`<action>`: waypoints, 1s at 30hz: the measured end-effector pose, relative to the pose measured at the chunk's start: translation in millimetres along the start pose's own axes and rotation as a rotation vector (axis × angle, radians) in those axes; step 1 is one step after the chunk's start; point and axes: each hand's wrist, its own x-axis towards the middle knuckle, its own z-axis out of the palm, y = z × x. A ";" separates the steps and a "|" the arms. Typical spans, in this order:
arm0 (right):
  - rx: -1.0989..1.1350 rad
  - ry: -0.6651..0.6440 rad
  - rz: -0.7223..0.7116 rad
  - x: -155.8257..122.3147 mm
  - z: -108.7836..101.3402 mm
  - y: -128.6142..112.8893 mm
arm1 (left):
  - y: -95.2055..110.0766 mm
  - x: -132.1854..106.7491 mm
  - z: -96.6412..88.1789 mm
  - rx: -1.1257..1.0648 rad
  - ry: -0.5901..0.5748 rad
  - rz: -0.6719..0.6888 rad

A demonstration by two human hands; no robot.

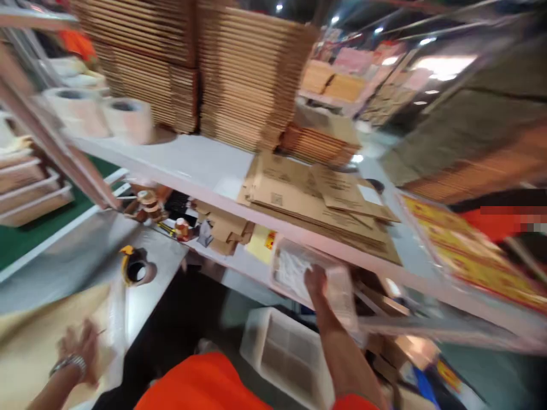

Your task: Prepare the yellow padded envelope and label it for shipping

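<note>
My right hand [317, 283] reaches forward under the white shelf [192, 165] and grips a clear plastic packet [299, 272] with something white inside; the view is smeared by motion. My left hand [79, 344], with a metal watch on the wrist, rests with fingers spread on a tan flat sheet [38, 341] lying on the grey table at the lower left.
Tall stacks of flattened cardboard boxes [252, 74] and loose flat cartons [316, 199] sit on the shelf. Paper rolls [128, 117] stand at the left. A tape dispenser [134, 267] lies on the table. A white plastic crate [286, 353] sits on the floor below.
</note>
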 end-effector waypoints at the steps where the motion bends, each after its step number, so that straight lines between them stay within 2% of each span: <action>1: 0.024 -0.009 -0.037 -2.9 16.0 -17.8 | -6.8 -2.3 3.4 0.115 -0.025 -0.139; 3: 0.102 -0.085 -0.159 -24.5 57.9 -63.3 | -17.9 -1.3 7.9 0.138 -0.071 -0.107; 5: 0.204 -0.267 -0.361 -71.5 104.2 -119.8 | -27.9 4.9 11.8 0.105 -0.051 -0.076; 7: 0.300 -0.557 -0.615 -138.4 147.3 -183.0 | -36.3 11.5 17.3 0.044 -0.020 -0.049; 11: 0.307 -0.873 -0.876 -275.9 219.5 -308.1 | -46.3 22.2 32.6 -0.046 -0.005 0.022; 13: 0.119 -0.922 -0.948 -325.1 247.4 -358.6 | -48.9 28.6 40.4 -0.069 0.000 0.044; 15: -0.021 -0.927 -0.993 -357.2 267.9 -395.4 | -50.9 35.4 47.4 -0.101 0.028 0.044; 17: -0.075 -0.927 -1.028 -375.4 281.0 -417.8 | -52.7 41.5 53.1 -0.134 0.051 0.063; 20: -0.081 -0.951 -1.103 -387.8 290.1 -433.2 | -55.3 47.3 59.3 -0.176 0.067 0.120; 27: 0.025 -1.142 -1.160 -402.2 294.0 -458.0 | -60.6 46.9 65.0 -0.181 0.142 0.202; 30: 0.010 -1.138 -1.172 -402.6 296.4 -470.3 | -63.3 46.1 64.2 -0.204 0.148 0.220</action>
